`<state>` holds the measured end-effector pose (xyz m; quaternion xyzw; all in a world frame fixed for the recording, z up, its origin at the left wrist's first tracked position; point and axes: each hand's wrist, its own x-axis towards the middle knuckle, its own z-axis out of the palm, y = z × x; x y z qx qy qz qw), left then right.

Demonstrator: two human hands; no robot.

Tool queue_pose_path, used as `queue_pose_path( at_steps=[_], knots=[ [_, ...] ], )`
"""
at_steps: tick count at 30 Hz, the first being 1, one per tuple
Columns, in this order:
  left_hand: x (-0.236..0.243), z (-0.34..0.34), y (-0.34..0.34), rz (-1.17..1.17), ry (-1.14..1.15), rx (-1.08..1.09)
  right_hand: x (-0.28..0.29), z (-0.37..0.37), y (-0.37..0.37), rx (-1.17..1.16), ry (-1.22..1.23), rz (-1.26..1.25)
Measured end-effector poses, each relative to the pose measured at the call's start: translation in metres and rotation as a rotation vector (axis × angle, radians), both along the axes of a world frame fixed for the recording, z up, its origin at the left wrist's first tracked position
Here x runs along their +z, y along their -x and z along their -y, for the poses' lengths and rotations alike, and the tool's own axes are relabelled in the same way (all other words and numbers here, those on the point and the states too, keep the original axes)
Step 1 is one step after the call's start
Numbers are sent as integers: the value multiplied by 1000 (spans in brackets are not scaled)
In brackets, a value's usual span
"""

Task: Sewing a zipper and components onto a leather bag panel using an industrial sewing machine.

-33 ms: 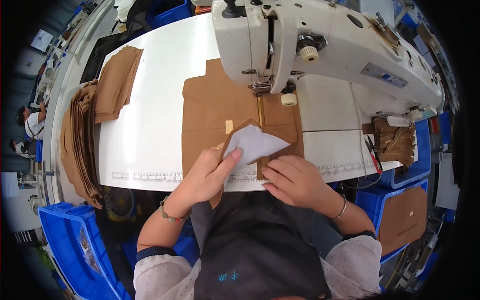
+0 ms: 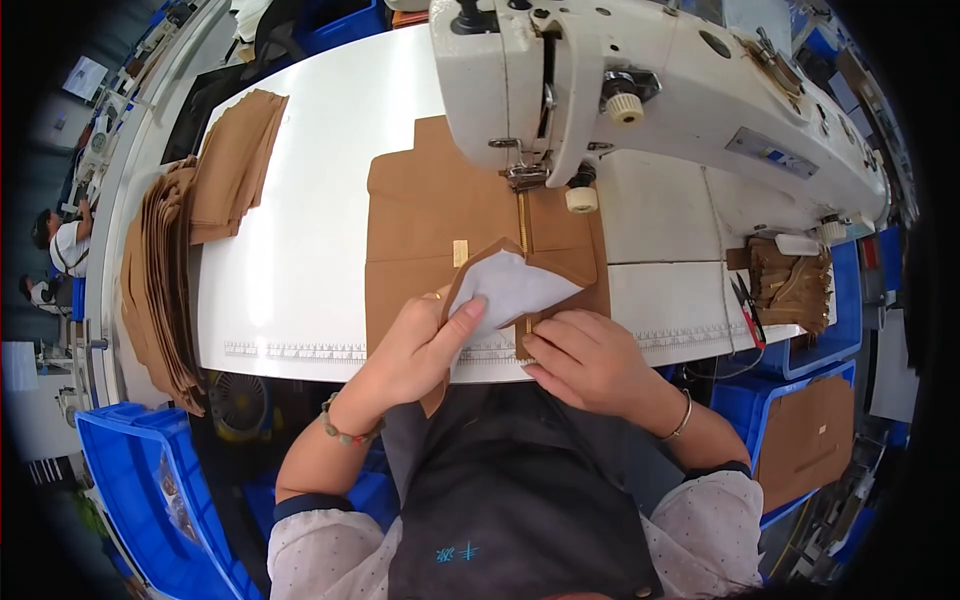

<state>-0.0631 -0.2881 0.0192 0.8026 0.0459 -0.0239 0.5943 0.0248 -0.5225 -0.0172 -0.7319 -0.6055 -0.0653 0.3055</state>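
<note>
A brown fabric piece (image 2: 415, 210) lies flat under the presser foot (image 2: 528, 178) of a white sewing machine (image 2: 690, 90). A gold-toned zipper (image 2: 523, 225) runs down it from the foot toward me. My left hand (image 2: 415, 340) grips a folded-back flap, thumb pressed on its white lining (image 2: 510, 290). The flap covers part of the zipper. With bent fingertips my right hand (image 2: 590, 358) pinches the near end of the brown zipper strip (image 2: 524, 343), close to the table's front edge. A small pale tag (image 2: 460, 252) sits left of the zipper.
Stacked brown fabric pieces (image 2: 155, 280) hang over the table's left side. At right lie red-handled scissors (image 2: 748, 312) beside a bundle of brown pieces (image 2: 790, 285). Blue bins (image 2: 150, 430) stand below. A printed ruler (image 2: 290, 351) follows the front edge. Another person (image 2: 68, 245) sits far left.
</note>
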Motion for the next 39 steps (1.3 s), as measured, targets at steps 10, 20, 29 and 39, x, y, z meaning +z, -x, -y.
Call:
queue_pose_path(
  at_steps=[10, 20, 29, 39],
  knots=[
    [-17, -4, 5, 89, 62, -4, -2, -4, -1, 13, -29, 68],
    [-30, -4, 5, 132, -1, 11, -2, -2, 0, -21, -24, 66],
    [-23, -2, 6, 148, -74, -8, -9, 4, 6, 10, -1, 206],
    [-21, 45, 39, 405, -750, -75, -41, 30, 18, -2, -82, 116]
  ],
)
